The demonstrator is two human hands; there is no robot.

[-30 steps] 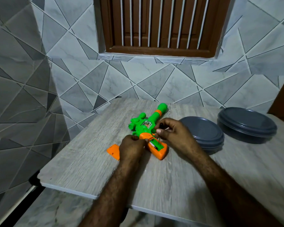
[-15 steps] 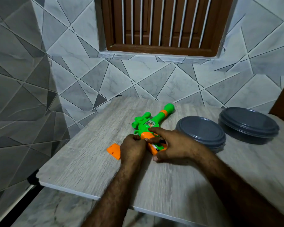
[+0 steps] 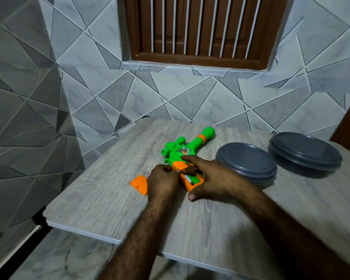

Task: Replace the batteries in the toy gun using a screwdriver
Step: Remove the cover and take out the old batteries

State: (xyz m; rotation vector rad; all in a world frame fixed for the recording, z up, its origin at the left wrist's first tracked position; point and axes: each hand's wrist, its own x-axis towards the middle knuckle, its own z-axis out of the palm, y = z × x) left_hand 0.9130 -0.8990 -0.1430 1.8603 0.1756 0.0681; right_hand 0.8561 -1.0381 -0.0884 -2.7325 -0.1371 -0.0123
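Head cam: toy gun lies flat on the wood-grain table. Green body, orange band near the muzzle, barrel pointing away toward the tiled wall and a bit right. Orange grip is the gun's near end. The battery bay in the grip is uncovered. One battery with a green/white label shows inside, lying along the grip.

Gun's left side: left hand sits at the grip. Fingers are curled, tips pinched against the grip's left edge, so it grips the gun there. The knuckles hide the contact, so I can't tell if anything else is in that hand.

Gun's right side: right hand is spread wide across the grip. Index finger is straight, tip resting where the orange grip meets the green body. The next finger lies straight across the top of the bay. Thumb is out flat past the grip's near end, tip on the table. It isn't wrapped around anything. A small dark thing sits under those fingers at the bay's right edge, too hidden to name.

Orange battery cover lies flat on the table just left of the gun, its right part hidden behind the left hand.

Right of the gun are two round grey lidded containers on the table. The nearer container is just beside the right hand. The farther container is further right, well apart from the gun. Beyond the gun, above the tiles, is a brown wooden window with white bars.

Slight motion blur across the frame.
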